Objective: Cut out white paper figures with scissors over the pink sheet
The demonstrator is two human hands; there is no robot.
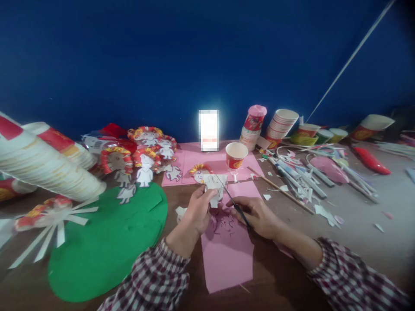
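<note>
white paper cutout (215, 183), pinched by left-hand fingers (211, 195), risks a stray nick if the scissors (242, 213), gripped by right-hand fingers (244, 201), slip.

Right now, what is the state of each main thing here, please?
White paper cutout: held in left hand
Thin dark scissors: held in right hand, opening unclear
Pink paper sheet: marked with dark lines
Red and cream paper cup: upright
Green rounded sheet: lying flat
Long white paper cup stack: tilted

No text or numbers can be read.
</note>
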